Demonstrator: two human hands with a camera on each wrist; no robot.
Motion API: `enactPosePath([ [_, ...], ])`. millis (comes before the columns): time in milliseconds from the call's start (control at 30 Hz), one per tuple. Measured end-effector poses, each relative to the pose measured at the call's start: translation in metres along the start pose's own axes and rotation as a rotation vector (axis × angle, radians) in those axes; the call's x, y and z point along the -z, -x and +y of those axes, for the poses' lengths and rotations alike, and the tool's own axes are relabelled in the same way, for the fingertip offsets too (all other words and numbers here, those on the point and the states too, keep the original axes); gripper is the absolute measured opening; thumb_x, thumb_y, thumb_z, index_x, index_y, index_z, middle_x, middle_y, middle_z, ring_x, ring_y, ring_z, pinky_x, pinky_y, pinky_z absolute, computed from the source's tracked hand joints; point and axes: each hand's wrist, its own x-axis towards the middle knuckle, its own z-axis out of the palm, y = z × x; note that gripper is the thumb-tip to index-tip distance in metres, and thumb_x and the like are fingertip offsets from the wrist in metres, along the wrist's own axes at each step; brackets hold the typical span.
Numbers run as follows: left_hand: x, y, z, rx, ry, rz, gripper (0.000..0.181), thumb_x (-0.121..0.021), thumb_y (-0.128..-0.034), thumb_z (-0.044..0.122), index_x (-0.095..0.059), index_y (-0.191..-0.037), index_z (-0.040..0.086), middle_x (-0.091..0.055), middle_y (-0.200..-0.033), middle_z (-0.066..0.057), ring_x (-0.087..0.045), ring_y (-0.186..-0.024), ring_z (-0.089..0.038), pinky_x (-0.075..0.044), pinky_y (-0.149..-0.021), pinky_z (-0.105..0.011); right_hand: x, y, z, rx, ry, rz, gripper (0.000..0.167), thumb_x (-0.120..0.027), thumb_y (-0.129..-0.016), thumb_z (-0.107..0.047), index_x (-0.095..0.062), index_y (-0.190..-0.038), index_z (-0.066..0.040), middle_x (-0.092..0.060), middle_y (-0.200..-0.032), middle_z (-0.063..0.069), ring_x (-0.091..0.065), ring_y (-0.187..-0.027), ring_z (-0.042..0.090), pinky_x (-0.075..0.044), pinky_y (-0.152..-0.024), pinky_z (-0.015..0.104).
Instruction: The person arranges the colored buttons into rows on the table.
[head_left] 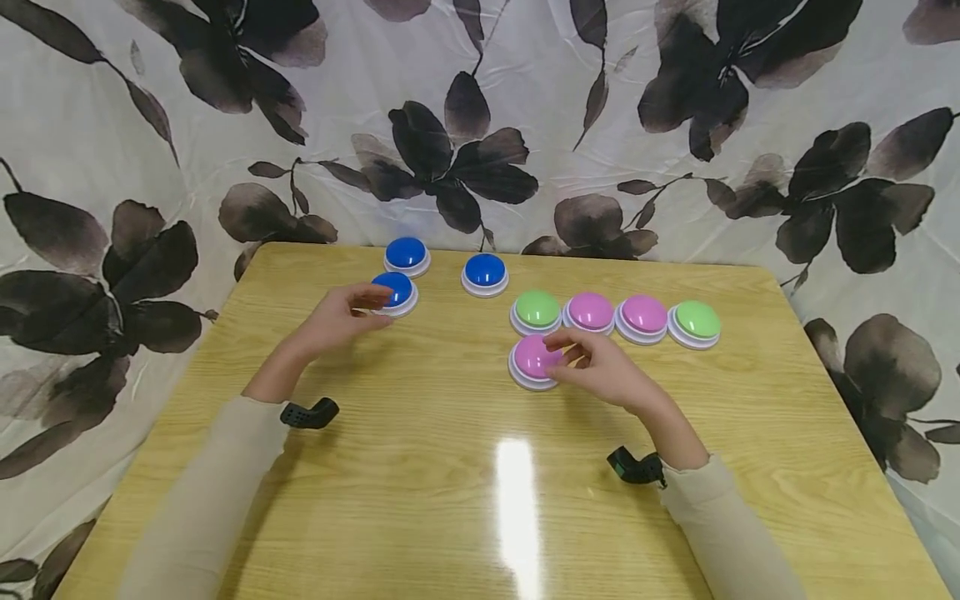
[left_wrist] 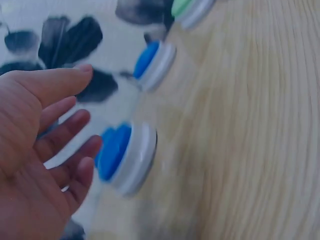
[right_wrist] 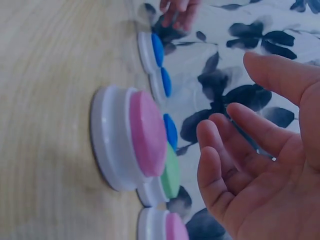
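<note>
My left hand (head_left: 333, 321) hovers at a blue push button (head_left: 402, 292) with a white base, its fingers loosely bent. The left wrist view shows that hand (left_wrist: 45, 140) holding nothing, its fingertips close to the blue dome (left_wrist: 114, 152); contact there I cannot tell. Over on the right, my right hand (head_left: 603, 367) hangs beside the front pink push button (head_left: 534, 358), partly covering its right side. Seen from the right wrist, a gap separates the relaxed fingers of the hand (right_wrist: 260, 165) from the pink dome (right_wrist: 147, 134).
Two more blue buttons (head_left: 405, 252) (head_left: 483, 270) stand near the table's back edge. Behind the front pink button runs a row: green (head_left: 537, 308), pink (head_left: 590, 311), pink (head_left: 643, 315), green (head_left: 697, 320). Floral cloth (head_left: 555, 108) hangs behind the wooden table (head_left: 405, 492).
</note>
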Motion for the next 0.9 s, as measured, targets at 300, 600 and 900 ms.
enactPosePath([
  [300, 0.020, 0.001, -0.039, 0.067, -0.057, 0.178, 0.057, -0.072, -0.0897, 0.019, -0.049, -0.137, -0.002, -0.050, -0.135, -0.023, -0.049, -0.122, -0.039, -0.041, -0.100, -0.054, 0.003, 0.010, 0.008, -0.025, -0.039, 0.074, 0.039, -0.069, -0.090, -0.008, -0.059, -0.126, 0.002, -0.061, -0.122, 0.017, -0.059, -0.097, 0.025, -0.051, -0.081, 0.035],
  [600, 0.013, -0.010, -0.064, 0.111, -0.128, 0.237, 0.076, -0.077, -0.0851, 0.024, -0.038, -0.144, -0.003, -0.041, -0.142, -0.026, -0.035, -0.131, -0.045, -0.030, -0.107, -0.057, -0.001, 0.015, 0.015, -0.051, -0.076, 0.046, 0.040, -0.068, -0.092, -0.015, -0.059, -0.126, 0.003, -0.061, -0.121, 0.018, -0.060, -0.096, 0.026, -0.050, -0.081, 0.035],
  [900, 0.007, -0.020, -0.069, 0.084, -0.160, 0.242, 0.081, -0.079, -0.0827, 0.030, -0.038, -0.144, -0.004, -0.043, -0.141, -0.025, -0.038, -0.132, -0.041, -0.029, -0.109, -0.053, -0.009, 0.014, 0.020, -0.064, -0.107, 0.022, 0.033, -0.065, -0.093, -0.009, -0.060, -0.124, 0.001, -0.061, -0.119, 0.016, -0.061, -0.095, 0.029, -0.053, -0.076, 0.033],
])
